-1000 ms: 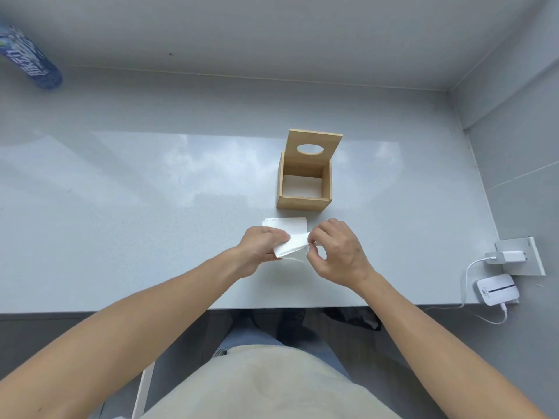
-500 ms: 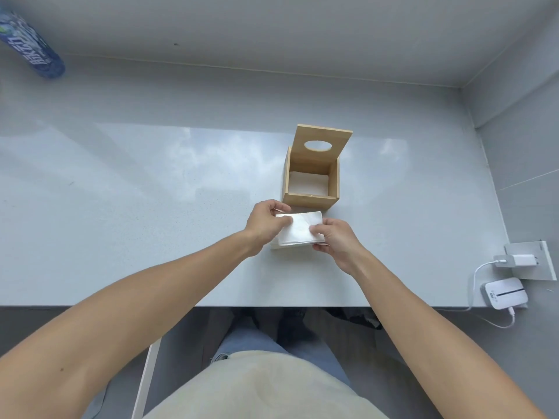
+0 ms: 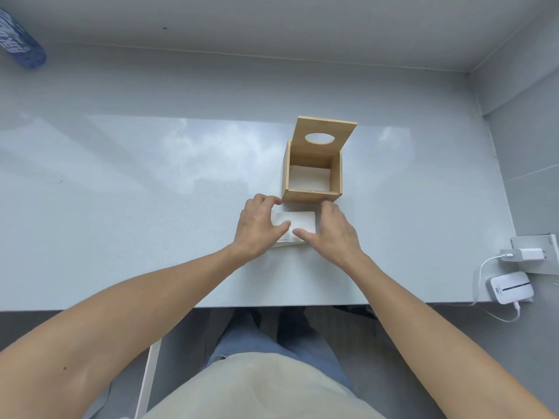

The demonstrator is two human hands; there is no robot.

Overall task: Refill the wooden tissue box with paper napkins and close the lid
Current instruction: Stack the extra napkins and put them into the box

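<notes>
A wooden tissue box stands on the grey table with its lid tilted up and back; the lid has an oval hole. White napkins show on the box floor. Just in front of the box lies a small white stack of paper napkins. My left hand grips the stack's left end, thumb over its top. My right hand holds the right end, thumb on top, fingers touching the box's front wall. Both hands hide the stack's sides and front.
A blue plastic bottle lies at the far left back. A white charger in a wall socket, a small white device and a cable sit at the table's right front corner. A wall borders the table's right side.
The folded napkin that my hands held up is now down on the stack. Both hands have moved forward toward the box and closed around the stack's two ends.
</notes>
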